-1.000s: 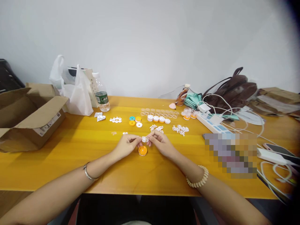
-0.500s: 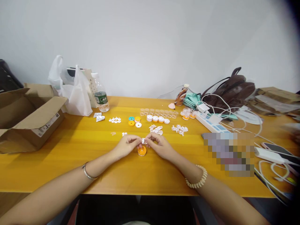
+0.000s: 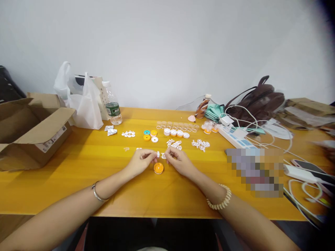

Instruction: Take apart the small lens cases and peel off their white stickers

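Note:
My left hand pinches a small white plastic piece between thumb and fingertips. Close to it, my right hand grips a flat white cut-out plastic piece by its edge. A narrow gap separates the two pieces. Just below them on the table sits a round orange cup-like part with a pale rim underneath. Beyond my right hand lie loose white cut-out pieces, with a second pile farther right. Small white parts are partly hidden behind my left hand.
Farther back are coloured discs, white round caps, clear rings and white knobs. A cardboard box and water bottle stand left. A power strip with cables and a brown backpack occupy the right.
My hands have drawn slightly apart. The white pieces, together between my fingertips before, now show separately, one in each hand. The orange part stays put.

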Tool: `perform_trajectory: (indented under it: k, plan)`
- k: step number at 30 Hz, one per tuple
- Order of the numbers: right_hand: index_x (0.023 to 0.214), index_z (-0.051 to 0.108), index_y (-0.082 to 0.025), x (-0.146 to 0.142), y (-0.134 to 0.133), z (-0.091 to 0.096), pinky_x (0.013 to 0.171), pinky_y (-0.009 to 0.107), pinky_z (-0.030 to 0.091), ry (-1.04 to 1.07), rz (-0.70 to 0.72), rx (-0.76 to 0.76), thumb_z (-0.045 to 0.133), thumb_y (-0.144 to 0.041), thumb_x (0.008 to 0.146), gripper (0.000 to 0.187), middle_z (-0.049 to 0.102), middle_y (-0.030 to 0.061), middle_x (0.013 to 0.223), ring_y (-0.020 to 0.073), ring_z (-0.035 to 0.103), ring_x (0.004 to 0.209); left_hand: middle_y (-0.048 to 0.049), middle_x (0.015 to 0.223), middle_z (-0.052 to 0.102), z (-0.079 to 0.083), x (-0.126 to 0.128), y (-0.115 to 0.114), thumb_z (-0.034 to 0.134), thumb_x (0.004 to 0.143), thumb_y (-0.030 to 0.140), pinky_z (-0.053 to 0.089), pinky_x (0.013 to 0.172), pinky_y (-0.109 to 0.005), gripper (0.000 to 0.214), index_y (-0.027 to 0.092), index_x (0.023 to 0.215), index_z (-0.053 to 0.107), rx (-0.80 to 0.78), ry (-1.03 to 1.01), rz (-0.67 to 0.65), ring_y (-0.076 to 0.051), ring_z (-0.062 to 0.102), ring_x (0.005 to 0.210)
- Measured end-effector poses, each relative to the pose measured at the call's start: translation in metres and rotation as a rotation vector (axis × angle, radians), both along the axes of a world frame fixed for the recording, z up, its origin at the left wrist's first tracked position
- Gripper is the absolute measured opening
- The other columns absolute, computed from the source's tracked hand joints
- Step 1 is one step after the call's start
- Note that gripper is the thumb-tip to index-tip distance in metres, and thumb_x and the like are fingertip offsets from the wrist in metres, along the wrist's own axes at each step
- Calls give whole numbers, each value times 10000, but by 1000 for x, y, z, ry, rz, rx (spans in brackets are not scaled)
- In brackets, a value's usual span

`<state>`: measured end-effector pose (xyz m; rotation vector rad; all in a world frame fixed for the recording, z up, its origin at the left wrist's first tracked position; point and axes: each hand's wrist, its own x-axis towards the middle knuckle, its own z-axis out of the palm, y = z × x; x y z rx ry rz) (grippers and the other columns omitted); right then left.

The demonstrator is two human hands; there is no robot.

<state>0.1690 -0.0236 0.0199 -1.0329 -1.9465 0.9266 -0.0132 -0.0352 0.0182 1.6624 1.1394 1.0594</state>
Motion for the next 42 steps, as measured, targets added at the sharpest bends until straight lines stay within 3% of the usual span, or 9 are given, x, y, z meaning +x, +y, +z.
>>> perform_trajectory:
  k: [6,11,17,26,29,36,38,42]
  plan:
    - [719,593,-180,24,31,-4,567,259,377,145,-259,99,564,-402,771,230,564,3,652,134,485,596,-18,597,610,-3,-7,7,537,759,399,416,582,-220,296,131,692,643,-30,-84,55,-117,529,576]
    - [648,633,-188,43,55,-14,616,295,372,19,-423,244,647,-394,696,211,546,17,664,155,460,634,-13,589,609,-4,-2,6,550,749,396,422,595,-225,279,139,697,646,-38,-86,24,-121,535,586]
    - [658,666,-196,40,61,-19,729,345,364,-182,-462,291,645,-328,712,145,514,26,711,194,475,758,-9,594,602,-5,-1,5,521,770,371,411,603,-226,269,137,714,641,-14,-40,-8,-121,533,597]
    - [723,686,-196,40,60,-19,756,366,389,-197,-442,316,621,-362,752,181,544,44,745,203,501,779,-15,615,608,-7,-2,5,496,792,364,391,580,-225,276,133,738,637,7,29,-19,-122,518,596]
    - [774,664,-182,33,48,-11,716,332,422,-84,-352,340,573,-356,801,198,565,42,762,174,519,737,-12,608,604,-5,-1,4,491,793,356,398,581,-222,273,129,735,631,-19,22,-32,-120,519,592]
    - [1108,567,-217,10,8,3,787,326,447,-82,237,456,559,-285,841,275,615,47,881,164,557,828,-7,599,586,-3,0,2,489,799,363,398,583,-215,301,130,635,587,-3,29,-106,-110,508,582]
    - [1059,584,-218,7,4,2,789,327,449,-86,264,466,528,-261,861,211,631,48,880,163,566,829,-7,605,583,-4,0,2,486,805,368,391,582,-215,309,126,644,590,6,42,-119,-108,502,580]
    - [844,618,-200,8,5,2,724,299,466,-29,165,441,523,-263,857,115,635,37,779,153,579,751,-14,619,592,-5,0,0,470,824,367,395,595,-219,315,120,699,620,-16,64,-136,-114,513,596]
